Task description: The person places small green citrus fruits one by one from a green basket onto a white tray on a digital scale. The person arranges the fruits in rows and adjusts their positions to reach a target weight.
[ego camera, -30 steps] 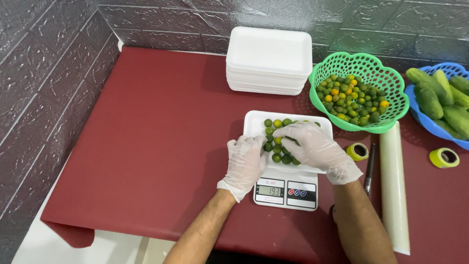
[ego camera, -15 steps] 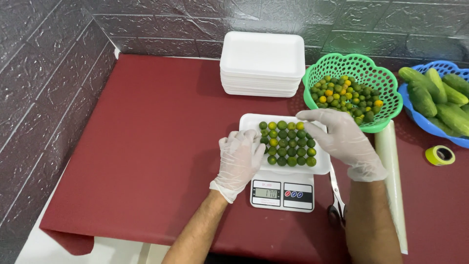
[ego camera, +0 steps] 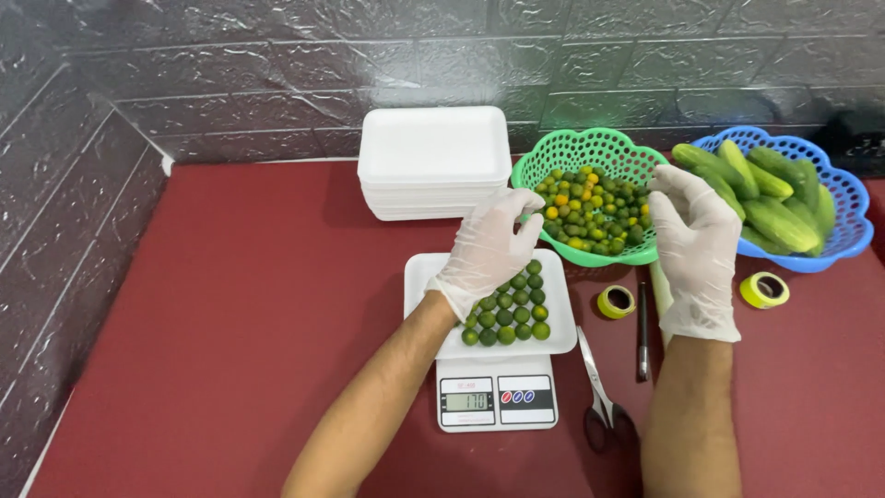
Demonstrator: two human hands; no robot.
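A white foam tray (ego camera: 426,288) holding several small green limes (ego camera: 513,314) sits on a white digital scale (ego camera: 496,402). My left hand (ego camera: 490,247), in a clear glove, hovers over the tray's far edge, fingers apart and empty. My right hand (ego camera: 693,232), also gloved, is raised at the right rim of a green basket (ego camera: 590,148) full of small green and yellow limes (ego camera: 594,210); its fingers are spread and I see nothing in them.
A stack of white foam trays (ego camera: 433,159) stands at the back. A blue basket (ego camera: 855,214) holds cucumbers (ego camera: 772,205). Two yellow tape rolls (ego camera: 616,301) (ego camera: 763,290), a pen (ego camera: 642,332) and scissors (ego camera: 601,398) lie on the red table (ego camera: 221,332). Grey brick walls close the back and left.
Both hands have lifted off the tray on the scale and moved back and right towards the green basket. The camera view has shifted, so the baskets sit more centrally.
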